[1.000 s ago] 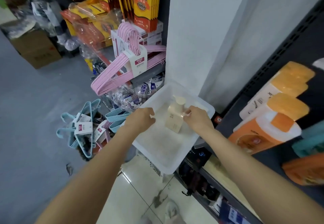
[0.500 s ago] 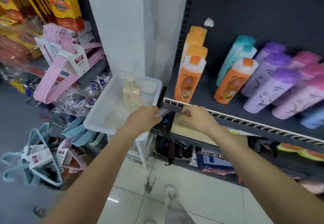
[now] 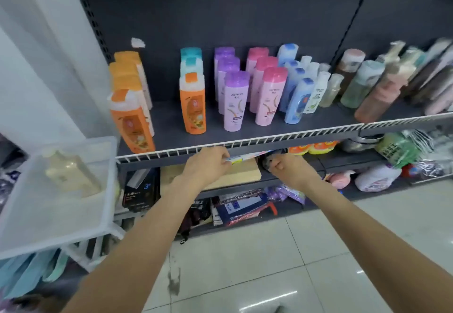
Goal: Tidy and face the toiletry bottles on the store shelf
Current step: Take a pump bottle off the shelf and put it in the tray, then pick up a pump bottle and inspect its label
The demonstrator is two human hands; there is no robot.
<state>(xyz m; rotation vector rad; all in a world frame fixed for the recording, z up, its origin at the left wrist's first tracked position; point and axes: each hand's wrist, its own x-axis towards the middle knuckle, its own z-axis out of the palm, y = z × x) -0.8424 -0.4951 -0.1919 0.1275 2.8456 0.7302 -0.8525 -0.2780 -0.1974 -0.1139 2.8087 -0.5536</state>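
On the dark grey shelf (image 3: 269, 126) the toiletry bottles stand upright in rows running front to back: orange bottles (image 3: 132, 121) at the left, another orange bottle (image 3: 193, 107) in front of teal-capped ones (image 3: 191, 55), then purple bottles (image 3: 234, 102), pink bottles (image 3: 269, 97) and blue bottles (image 3: 297, 99). Their front labels face me. My left hand (image 3: 208, 163) hovers just below the shelf's white wire rail (image 3: 294, 135), fingers curled, holding nothing. Further right, my right hand (image 3: 286, 168) is curled the same way and also empty.
A white plastic tray (image 3: 61, 227) stands left of the shelf with a cream bottle (image 3: 71, 173) in it. Blurred clear and pump bottles (image 3: 377, 92) fill the shelf's right end. Boxes and packets crowd the lower shelves. Pale tiled floor lies below.
Both hands let go of the cream bottle in the tray and moved right to the front of the shelf. The view swung right from the tray to the bottle rows.
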